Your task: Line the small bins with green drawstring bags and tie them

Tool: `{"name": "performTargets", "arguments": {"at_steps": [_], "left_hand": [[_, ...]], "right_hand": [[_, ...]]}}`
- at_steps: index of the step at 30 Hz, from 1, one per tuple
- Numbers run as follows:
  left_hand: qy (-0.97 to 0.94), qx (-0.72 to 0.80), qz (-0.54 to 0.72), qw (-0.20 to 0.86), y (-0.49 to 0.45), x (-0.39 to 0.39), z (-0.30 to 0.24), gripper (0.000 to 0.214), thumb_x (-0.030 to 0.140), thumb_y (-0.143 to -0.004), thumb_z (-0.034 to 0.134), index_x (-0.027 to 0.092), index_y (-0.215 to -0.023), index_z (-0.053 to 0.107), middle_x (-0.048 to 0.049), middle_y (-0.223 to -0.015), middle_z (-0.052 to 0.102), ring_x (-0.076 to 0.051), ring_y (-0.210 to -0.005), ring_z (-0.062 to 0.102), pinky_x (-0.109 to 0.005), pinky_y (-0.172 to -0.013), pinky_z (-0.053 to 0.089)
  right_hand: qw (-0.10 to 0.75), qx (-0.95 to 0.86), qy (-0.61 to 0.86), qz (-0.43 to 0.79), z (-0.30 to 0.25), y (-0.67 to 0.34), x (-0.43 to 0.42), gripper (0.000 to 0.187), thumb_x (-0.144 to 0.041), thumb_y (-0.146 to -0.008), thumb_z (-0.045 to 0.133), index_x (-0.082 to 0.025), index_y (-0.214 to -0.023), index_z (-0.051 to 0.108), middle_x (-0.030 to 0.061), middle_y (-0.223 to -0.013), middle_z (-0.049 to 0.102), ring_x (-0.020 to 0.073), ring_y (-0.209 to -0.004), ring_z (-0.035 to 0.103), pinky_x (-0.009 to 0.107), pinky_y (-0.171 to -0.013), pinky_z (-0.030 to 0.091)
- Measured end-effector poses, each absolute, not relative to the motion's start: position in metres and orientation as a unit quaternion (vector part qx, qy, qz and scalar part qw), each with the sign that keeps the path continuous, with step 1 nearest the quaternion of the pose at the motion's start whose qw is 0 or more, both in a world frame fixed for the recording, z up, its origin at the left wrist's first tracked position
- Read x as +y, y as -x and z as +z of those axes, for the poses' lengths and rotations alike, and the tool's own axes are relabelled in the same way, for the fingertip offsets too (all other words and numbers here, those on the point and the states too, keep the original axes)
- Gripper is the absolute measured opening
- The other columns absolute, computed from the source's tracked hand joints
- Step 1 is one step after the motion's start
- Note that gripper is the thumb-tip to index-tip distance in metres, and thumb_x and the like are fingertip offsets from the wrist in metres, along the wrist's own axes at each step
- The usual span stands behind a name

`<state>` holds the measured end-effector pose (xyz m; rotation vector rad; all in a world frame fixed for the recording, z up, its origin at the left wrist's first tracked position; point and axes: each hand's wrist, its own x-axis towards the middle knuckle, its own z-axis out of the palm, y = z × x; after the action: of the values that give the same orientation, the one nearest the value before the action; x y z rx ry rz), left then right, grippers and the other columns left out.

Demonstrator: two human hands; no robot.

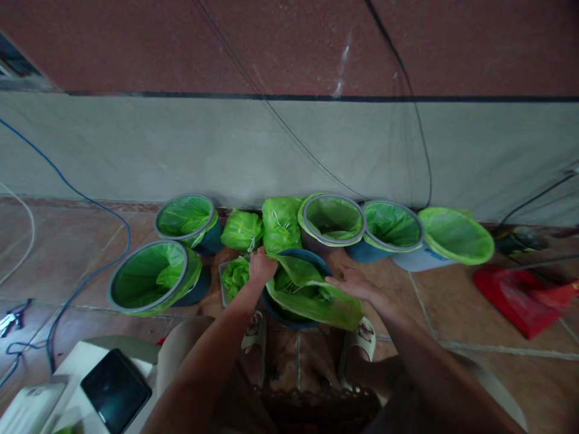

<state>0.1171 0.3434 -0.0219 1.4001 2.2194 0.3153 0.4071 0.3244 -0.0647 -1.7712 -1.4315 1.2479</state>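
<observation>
A green plastic bag (316, 301) hangs in and over a round blue bin (283, 314) on the floor between my feet. Its near right side spreads out past the bin's rim. My left hand (262, 265) is closed on the bag's left edge, above the rim. At the opposite side, my right hand (353, 283) grips the bag's edge, though some of its fingers are hidden. Beside my left hand, a small tray (225, 283) holds crumpled green bags (237, 276). Two tied green bundles (242, 229) stand just behind.
Bins lined with green bags stand at left (149, 277) and along the wall at right (335, 220). A red dustpan (515, 301) lies far right. A blue cable (90, 199) crosses the floor at left. A dark tablet-like device (116, 390) rests on a white surface.
</observation>
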Motion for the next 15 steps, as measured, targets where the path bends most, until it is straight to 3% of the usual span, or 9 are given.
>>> {"name": "performTargets", "arguments": {"at_steps": [3, 5, 7, 12, 15], "left_hand": [[-0.542, 0.795, 0.071, 0.263, -0.114, 0.343, -0.023, 0.043, 0.02, -0.083, 0.057, 0.015, -0.126, 0.064, -0.0161, -0.119, 0.07, -0.027, -0.113, 0.065, -0.031, -0.093, 0.049], [-0.568, 0.773, 0.048, 0.278, -0.114, 0.343, -0.024, 0.035, 0.016, -0.085, 0.052, 0.019, -0.113, 0.072, -0.0114, -0.112, 0.073, -0.024, -0.109, 0.067, -0.029, -0.092, 0.049], [-0.581, 0.766, 0.049, 0.27, -0.115, 0.342, -0.026, 0.034, 0.015, -0.086, 0.05, 0.021, -0.107, 0.075, -0.009, -0.109, 0.075, -0.022, -0.106, 0.068, -0.027, -0.091, 0.05], [-0.566, 0.786, 0.099, 0.228, -0.117, 0.344, -0.026, 0.036, 0.014, -0.088, 0.047, 0.019, -0.112, 0.075, -0.0106, -0.109, 0.075, -0.021, -0.103, 0.069, -0.026, -0.09, 0.051], [-0.56, 0.786, 0.13, 0.229, -0.115, 0.347, -0.02, 0.038, 0.01, -0.088, 0.046, 0.015, -0.113, 0.074, -0.0113, -0.11, 0.075, -0.021, -0.103, 0.069, -0.026, -0.091, 0.05]], "right_hand": [[0.164, -0.644, 0.629, 0.404, -0.073, -0.4, 0.322, 0.026, -0.032, -0.064, 0.08, -0.022, -0.087, 0.075, 0.004, -0.082, 0.072, 0.0204, -0.077, 0.062, 0.031, -0.079, 0.045], [0.133, -0.681, 0.608, 0.386, -0.076, -0.397, 0.322, 0.01, -0.025, -0.069, 0.073, -0.022, -0.079, 0.074, 0.0032, -0.078, 0.072, 0.0184, -0.073, 0.062, 0.029, -0.075, 0.044], [0.125, -0.694, 0.594, 0.387, -0.074, -0.395, 0.323, 0.006, -0.023, -0.072, 0.066, -0.022, -0.074, 0.072, 0.0029, -0.077, 0.072, 0.0171, -0.073, 0.061, 0.027, -0.072, 0.043], [0.194, -0.575, 0.581, 0.542, -0.048, -0.389, 0.323, 0.022, -0.04, -0.077, 0.062, -0.019, -0.081, 0.069, 0.0011, -0.072, 0.067, 0.0141, -0.065, 0.057, 0.025, -0.063, 0.043], [0.227, -0.461, 0.555, 0.655, -0.025, -0.383, 0.318, 0.035, -0.049, -0.07, 0.073, -0.018, -0.085, 0.067, 0.0004, -0.072, 0.065, 0.0125, -0.063, 0.056, 0.025, -0.062, 0.045]]}}
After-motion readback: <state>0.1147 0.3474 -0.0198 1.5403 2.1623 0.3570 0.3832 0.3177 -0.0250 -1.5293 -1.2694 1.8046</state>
